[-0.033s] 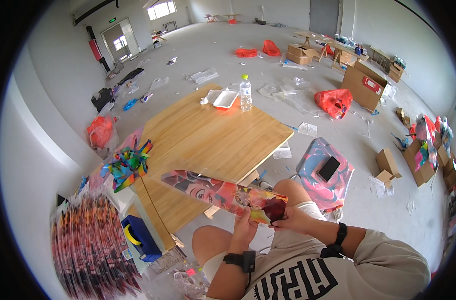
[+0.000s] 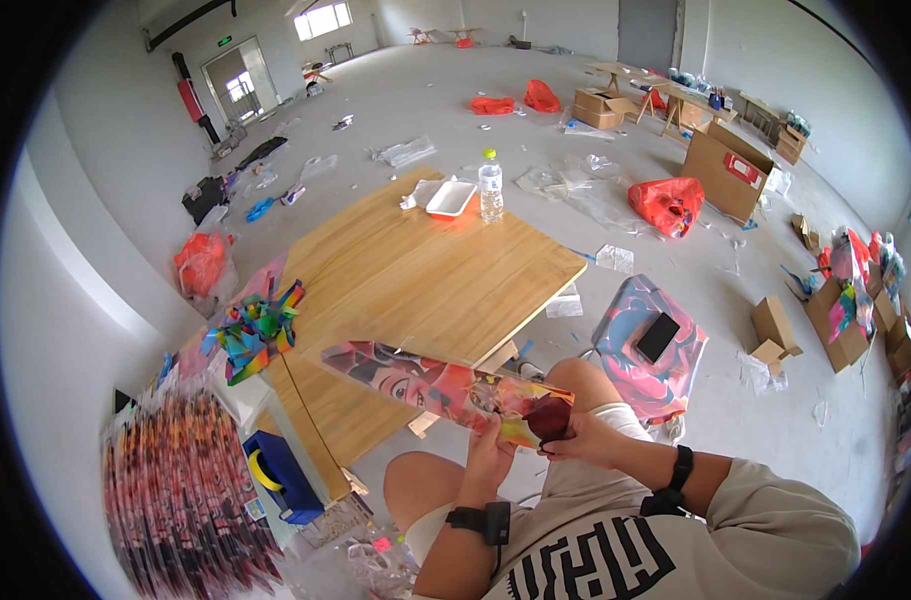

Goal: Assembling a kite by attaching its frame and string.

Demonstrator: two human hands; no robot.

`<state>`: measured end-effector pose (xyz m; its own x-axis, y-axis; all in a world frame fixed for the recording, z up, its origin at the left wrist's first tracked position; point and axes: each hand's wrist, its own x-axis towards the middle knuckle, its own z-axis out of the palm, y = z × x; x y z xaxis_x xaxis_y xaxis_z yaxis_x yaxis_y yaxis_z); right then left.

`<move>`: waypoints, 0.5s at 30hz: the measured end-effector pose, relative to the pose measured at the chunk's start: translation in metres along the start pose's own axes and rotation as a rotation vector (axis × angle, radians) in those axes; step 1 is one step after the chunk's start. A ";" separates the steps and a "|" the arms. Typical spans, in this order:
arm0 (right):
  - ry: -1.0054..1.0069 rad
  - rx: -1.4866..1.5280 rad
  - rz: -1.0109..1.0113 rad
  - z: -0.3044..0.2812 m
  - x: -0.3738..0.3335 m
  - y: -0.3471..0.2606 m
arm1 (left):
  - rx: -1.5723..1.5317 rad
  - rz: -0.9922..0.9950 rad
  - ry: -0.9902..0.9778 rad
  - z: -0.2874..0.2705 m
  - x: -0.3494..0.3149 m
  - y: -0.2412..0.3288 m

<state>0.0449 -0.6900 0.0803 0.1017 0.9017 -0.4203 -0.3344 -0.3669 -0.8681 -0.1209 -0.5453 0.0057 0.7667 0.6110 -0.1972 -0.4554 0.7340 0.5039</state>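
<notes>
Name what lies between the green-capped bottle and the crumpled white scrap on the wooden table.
A shallow tray, white inside and orange-red outside, sits between them, as the head view shows.

Upper garment: pale beige shirt (image 2: 765,550), short-sleeved, the right sleeve (image 2: 780,510) wide and loose. Front bears large black block-form markings (image 2: 595,565), angular, bold in stroke. Lower garment: light-coloured shorts (image 2: 595,488), legs ending about the knee. Left wrist: black strap (image 2: 465,518) carrying a dark, box-shaped unit (image 2: 497,523). Right forearm: black band (image 2: 683,463), with a second dark unit (image 2: 663,502) beneath, its outline not clearly made out at this angle.
</notes>
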 end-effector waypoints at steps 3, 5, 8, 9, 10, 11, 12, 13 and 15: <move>-0.003 -0.067 -0.062 -0.002 0.003 0.005 | 0.006 0.012 0.026 0.000 -0.001 0.001; -0.007 -0.098 -0.069 -0.004 0.003 0.009 | 0.002 0.018 0.011 0.002 -0.002 0.002; 0.080 -0.085 -0.063 0.005 -0.001 -0.003 | -0.006 0.014 0.013 0.005 -0.004 0.006; 0.177 -0.034 -0.056 0.015 -0.005 -0.017 | -0.010 0.008 0.016 0.007 -0.004 0.007; 0.274 0.017 -0.049 0.020 -0.006 -0.024 | -0.004 0.015 0.010 0.008 -0.005 0.008; 0.292 -0.020 -0.070 0.015 -0.001 -0.022 | 0.002 0.022 0.005 0.009 -0.005 0.010; 0.317 -0.056 -0.092 0.004 0.005 -0.016 | 0.008 0.024 -0.005 0.012 -0.005 0.009; 0.338 -0.092 -0.113 -0.003 0.010 -0.013 | -0.001 0.018 -0.009 0.013 -0.005 0.008; 0.329 0.026 -0.082 -0.007 0.014 -0.010 | -0.019 0.010 -0.017 0.013 -0.004 0.008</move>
<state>0.0565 -0.6751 0.0806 0.4248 0.8041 -0.4158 -0.3364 -0.2862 -0.8972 -0.1221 -0.5461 0.0216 0.7692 0.6137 -0.1780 -0.4715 0.7332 0.4900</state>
